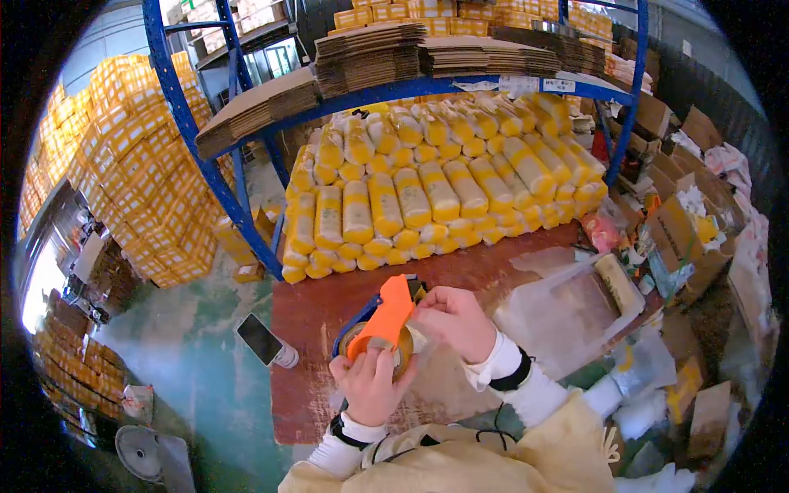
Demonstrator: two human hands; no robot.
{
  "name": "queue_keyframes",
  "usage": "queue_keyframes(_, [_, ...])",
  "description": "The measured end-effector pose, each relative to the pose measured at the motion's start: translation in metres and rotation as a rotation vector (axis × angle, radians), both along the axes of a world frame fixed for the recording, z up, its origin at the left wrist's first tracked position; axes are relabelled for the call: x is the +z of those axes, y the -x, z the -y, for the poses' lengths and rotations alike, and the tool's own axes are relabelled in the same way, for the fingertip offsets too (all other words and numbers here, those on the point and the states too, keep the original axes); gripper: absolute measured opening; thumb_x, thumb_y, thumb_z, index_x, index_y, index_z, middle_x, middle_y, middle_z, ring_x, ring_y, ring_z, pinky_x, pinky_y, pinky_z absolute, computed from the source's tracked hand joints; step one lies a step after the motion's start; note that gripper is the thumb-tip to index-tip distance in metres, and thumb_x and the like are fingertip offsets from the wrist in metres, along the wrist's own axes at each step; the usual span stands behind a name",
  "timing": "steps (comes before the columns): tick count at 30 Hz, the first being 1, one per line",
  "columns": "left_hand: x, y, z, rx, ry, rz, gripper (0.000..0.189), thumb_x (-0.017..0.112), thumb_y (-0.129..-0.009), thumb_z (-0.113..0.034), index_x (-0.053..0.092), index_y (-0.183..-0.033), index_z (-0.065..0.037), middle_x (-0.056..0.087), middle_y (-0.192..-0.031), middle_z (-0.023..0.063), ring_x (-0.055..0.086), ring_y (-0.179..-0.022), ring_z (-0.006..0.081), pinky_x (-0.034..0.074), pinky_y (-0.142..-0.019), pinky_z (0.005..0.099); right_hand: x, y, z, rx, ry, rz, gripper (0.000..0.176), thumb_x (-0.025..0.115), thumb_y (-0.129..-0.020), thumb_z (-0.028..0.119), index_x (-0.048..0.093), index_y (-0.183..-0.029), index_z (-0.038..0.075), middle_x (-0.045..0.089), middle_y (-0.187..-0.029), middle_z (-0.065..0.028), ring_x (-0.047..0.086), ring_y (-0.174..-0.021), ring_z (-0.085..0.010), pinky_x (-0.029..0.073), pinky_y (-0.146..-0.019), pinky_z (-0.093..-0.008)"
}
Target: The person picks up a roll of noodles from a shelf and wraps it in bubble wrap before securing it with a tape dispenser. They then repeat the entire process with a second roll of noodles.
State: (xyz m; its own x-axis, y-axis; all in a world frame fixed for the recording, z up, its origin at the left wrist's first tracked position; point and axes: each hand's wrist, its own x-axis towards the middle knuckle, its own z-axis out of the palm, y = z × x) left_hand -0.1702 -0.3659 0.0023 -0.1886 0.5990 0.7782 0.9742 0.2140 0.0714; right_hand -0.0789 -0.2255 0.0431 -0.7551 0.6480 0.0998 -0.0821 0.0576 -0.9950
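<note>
Over the near edge of a reddish-brown table (312, 316) I hold a tape dispenser (385, 319) with an orange handle, a blue frame and a brownish tape roll. My left hand (371, 384) grips it from below, fingers curled round the roll. My right hand (456, 322) pinches the dispenser's upper right side near the blade end. Both hands wear white sleeves with black cuffs.
Stacked yellow and white packs (427, 193) fill the back of the table under a blue rack (205, 164) loaded with flat cardboard (370, 53). Clear plastic bags (567, 308) lie on the right. A phone (260, 338) juts off the table's left edge. Yellow boxes (136, 164) stand left, cardboard clutter right.
</note>
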Motion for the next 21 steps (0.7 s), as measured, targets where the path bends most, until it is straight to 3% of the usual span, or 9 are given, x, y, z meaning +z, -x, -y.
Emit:
queue_keyframes(3, [0.000, 0.001, -0.001, -0.017, 0.006, 0.003, 0.031, 0.070, -0.066, -0.031, 0.047, -0.072, -0.011, 0.055, -0.068, 0.0027, 0.048, -0.054, 0.0171, 0.027, -0.065, 0.0346, 0.002, -0.004, -0.013, 0.210, 0.479, 0.031, 0.009, 0.058, -0.076, 0.011, 0.054, -0.073, 0.004, 0.044, -0.055, 0.0022, 0.039, -0.044, -0.0079, 0.031, -0.041, -0.0220])
queue_keyframes(6, [-0.006, 0.005, -0.003, -0.055, 0.000, -0.011, 0.031, 0.070, -0.067, -0.032, 0.048, -0.074, -0.011, 0.057, -0.071, 0.0038, 0.049, -0.054, 0.0175, 0.028, -0.065, 0.0347, 0.006, -0.010, -0.018, 0.347, 0.721, 0.059, 0.013, 0.050, -0.084, 0.013, 0.048, -0.073, 0.007, 0.035, -0.052, 0.0055, 0.031, -0.042, -0.0055, 0.024, -0.037, -0.0203])
queue_keyframes(9, [-0.026, 0.015, -0.009, -0.019, 0.146, 0.161, 0.032, 0.070, -0.066, -0.032, 0.051, -0.077, -0.010, 0.057, -0.074, 0.0048, 0.048, -0.058, 0.0212, 0.030, -0.068, 0.0354, 0.013, -0.021, -0.022, 0.545, 0.990, -0.129, 0.019, 0.049, -0.084, 0.016, 0.042, -0.067, 0.011, 0.034, -0.051, 0.0039, 0.031, -0.040, -0.0066, 0.026, -0.037, -0.0217])
queue_keyframes(13, [-0.048, 0.026, 0.003, -0.077, 0.057, 0.658, 0.034, 0.072, -0.065, -0.026, 0.055, -0.088, -0.008, 0.055, -0.073, 0.0083, 0.046, -0.064, 0.0263, 0.036, -0.069, 0.0353, 0.029, -0.031, -0.011, 0.133, 0.710, -0.239, 0.018, 0.047, -0.085, 0.018, 0.041, -0.070, 0.012, 0.037, -0.054, 0.0022, 0.037, -0.042, -0.0082, 0.029, -0.038, -0.0228])
queue_keyframes(16, [-0.067, 0.029, 0.014, -0.216, 0.086, 1.028, 0.032, 0.070, -0.068, -0.012, 0.052, -0.092, -0.003, 0.057, -0.084, 0.0066, 0.052, -0.071, 0.0167, 0.043, -0.070, 0.0315, 0.022, -0.031, -0.012, 0.039, 0.643, -0.228, 0.015, 0.048, -0.085, 0.019, 0.045, -0.073, 0.010, 0.044, -0.059, 0.0008, 0.042, -0.047, -0.0087, 0.033, -0.041, -0.0226])
queue_keyframes(18, [-0.066, 0.027, 0.017, -0.322, 0.002, 1.079, 0.031, 0.069, -0.069, -0.010, 0.050, -0.093, -0.003, 0.056, -0.085, 0.0044, 0.051, -0.074, 0.0135, 0.043, -0.068, 0.0281, 0.017, -0.032, -0.007, 0.043, 0.472, -0.206, 0.011, 0.051, -0.084, 0.018, 0.049, -0.078, 0.009, 0.048, -0.064, 0.0003, 0.045, -0.053, -0.0085, 0.035, -0.045, -0.0220])
queue_keyframes(21, [-0.031, 0.012, 0.022, -0.454, -0.109, 1.315, 0.029, 0.066, -0.071, -0.008, 0.048, -0.093, -0.003, 0.055, -0.087, 0.0039, 0.053, -0.077, 0.0125, 0.044, -0.068, 0.0264, 0.003, -0.030, -0.006, 0.038, 0.260, -0.212, 0.010, 0.054, -0.082, 0.016, 0.052, -0.086, 0.007, 0.051, -0.070, 0.0004, 0.046, -0.058, -0.0080, 0.038, -0.050, -0.0211])
